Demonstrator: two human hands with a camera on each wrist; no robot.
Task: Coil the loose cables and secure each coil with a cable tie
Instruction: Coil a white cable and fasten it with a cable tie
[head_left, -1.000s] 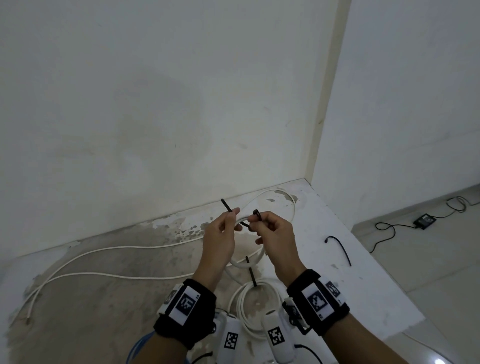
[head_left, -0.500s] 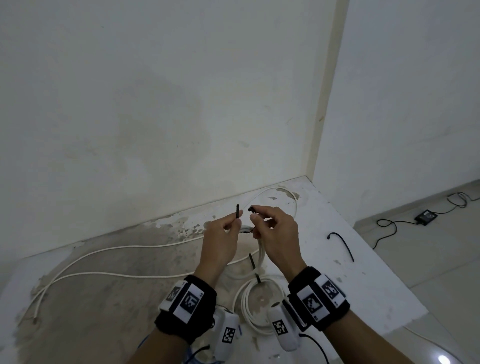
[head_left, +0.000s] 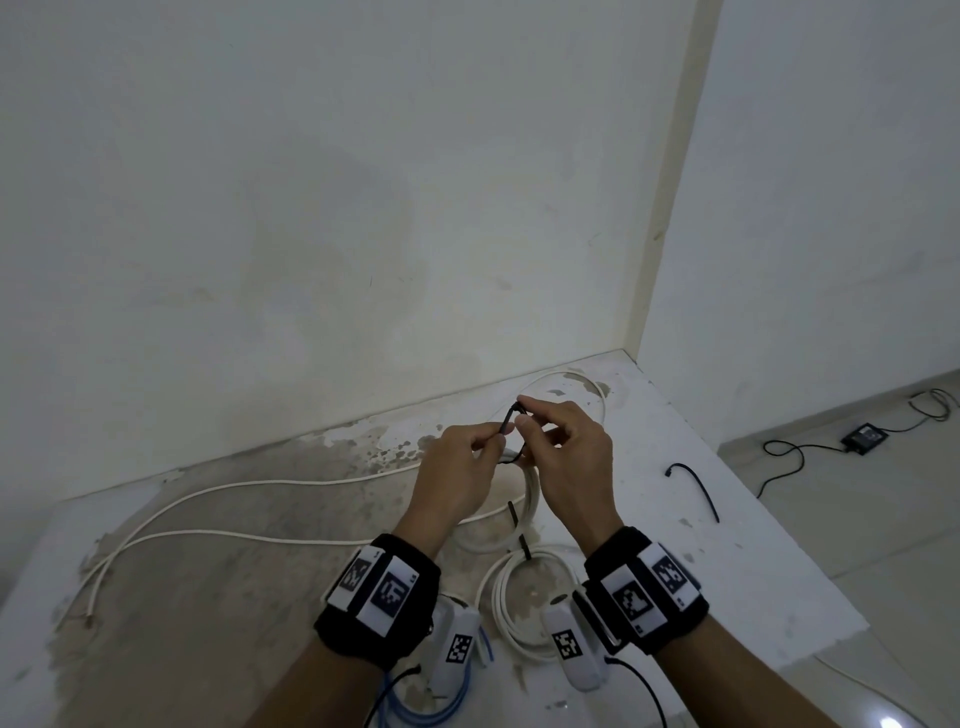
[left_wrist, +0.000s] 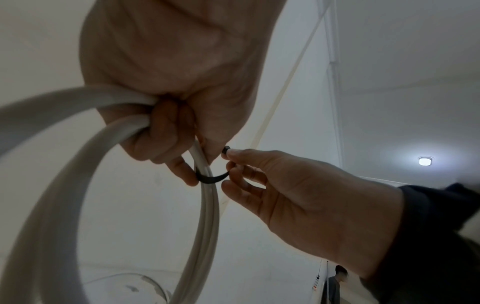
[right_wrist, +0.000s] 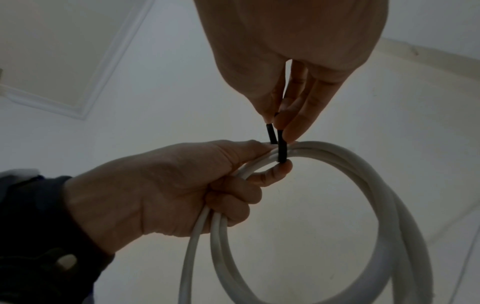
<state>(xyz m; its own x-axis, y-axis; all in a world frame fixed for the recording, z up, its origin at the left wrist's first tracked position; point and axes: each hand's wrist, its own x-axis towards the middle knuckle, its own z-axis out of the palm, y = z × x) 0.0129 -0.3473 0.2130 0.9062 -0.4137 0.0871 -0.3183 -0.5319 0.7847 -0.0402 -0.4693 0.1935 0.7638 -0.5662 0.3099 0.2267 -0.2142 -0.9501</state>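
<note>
Fingers (right_wrist: 270, 176) of the left hand (head_left: 457, 478) gripped the coil (right_wrist: 363, 185) at 9 o'clock, steadying it; right hand (head_left: 571, 457) pinched the tie (right_wrist: 281, 148), ready to close it.

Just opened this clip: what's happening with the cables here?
A person is tying up a white cable coil. The left hand grips the bundled loops while the right hand pinches both ends of a black cable tie looped around them; whether the tie is fastened cannot be told. Another white coil, with a black tie on it, lies on the white slab, beside a spare black tie and a long loose white cable.
</note>
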